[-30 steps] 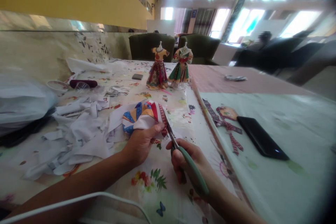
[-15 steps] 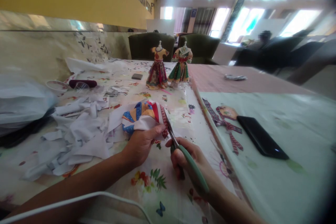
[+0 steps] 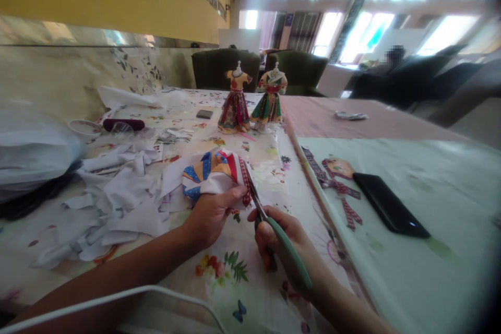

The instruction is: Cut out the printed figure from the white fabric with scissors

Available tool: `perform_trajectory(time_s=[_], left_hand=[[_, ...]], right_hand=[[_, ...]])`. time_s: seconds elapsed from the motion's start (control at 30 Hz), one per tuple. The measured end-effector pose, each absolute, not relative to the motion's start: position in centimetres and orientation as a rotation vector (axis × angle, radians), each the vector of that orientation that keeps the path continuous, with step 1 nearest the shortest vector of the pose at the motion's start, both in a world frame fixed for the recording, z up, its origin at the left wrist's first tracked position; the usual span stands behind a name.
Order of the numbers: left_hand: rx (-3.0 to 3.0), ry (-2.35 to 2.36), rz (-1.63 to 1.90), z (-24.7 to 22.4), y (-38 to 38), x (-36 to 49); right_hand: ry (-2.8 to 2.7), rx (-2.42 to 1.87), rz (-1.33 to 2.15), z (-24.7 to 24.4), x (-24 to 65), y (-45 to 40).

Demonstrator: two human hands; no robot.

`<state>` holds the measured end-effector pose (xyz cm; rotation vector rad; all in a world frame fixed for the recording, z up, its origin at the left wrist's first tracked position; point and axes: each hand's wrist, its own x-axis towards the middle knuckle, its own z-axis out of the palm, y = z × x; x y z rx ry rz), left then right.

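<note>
My left hand [image 3: 213, 214] pinches a piece of printed cloth or paper [image 3: 211, 169] with blue, orange, white and red parts, thumb on top near its right end. A red patterned border runs down that right edge. In my right hand [image 3: 279, 237] are green-handled scissors [image 3: 291, 253], their blades lying along the border just right of my left thumb. White scraps [image 3: 129, 203] lie heaped to the left of the piece. Several cut strips with a red pattern [image 3: 344, 188] rest on the right, beside a black phone [image 3: 391, 206].
Two small dress forms in costumes, one maroon [image 3: 235, 104] and one green [image 3: 270, 99], stand at the back. A white plastic bag [image 3: 35, 151] sits at far left. A white cable [image 3: 156, 288] crosses the foreground. A blurred person [image 3: 387, 75] is far right.
The scissors' handles have spread very slightly, and my right hand has shifted a touch. My left hand and the printed piece stay in place.
</note>
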<state>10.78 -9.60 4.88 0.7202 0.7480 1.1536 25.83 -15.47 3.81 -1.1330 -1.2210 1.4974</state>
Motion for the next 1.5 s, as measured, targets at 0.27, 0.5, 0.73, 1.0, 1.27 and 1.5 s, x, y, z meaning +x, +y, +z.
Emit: perform_trajectory(time_s=[0.27,0.5,0.73,1.0,1.27,1.5], left_hand=[[0.716,0.745,1.140,4.91,-9.64,10.86],[0.808,0.741,1.164,4.79,-9.46,10.73],[0.834,0.766,1.173,4.83,-9.59,10.78],[0.855,0.776,1.164,4.92,-9.54,10.69],[0.837,0.763,1.141,4.60,-9.44,10.67],[0.831,0.762,1.125,4.63,-9.48,10.67]], right_hand=[[-1.211,-1.152,1.497,3.87,25.71,-15.52],[-1.221,-1.154,1.479,3.79,25.88,-15.21],[-1.195,-1.160,1.464,4.16,25.83,-15.23],[-1.209,-1.159,1.472,3.82,25.81,-15.16],[-1.216,-1.139,1.483,3.61,25.98,-15.13],[-1.205,-1.149,1.490,3.80,25.89,-15.37]])
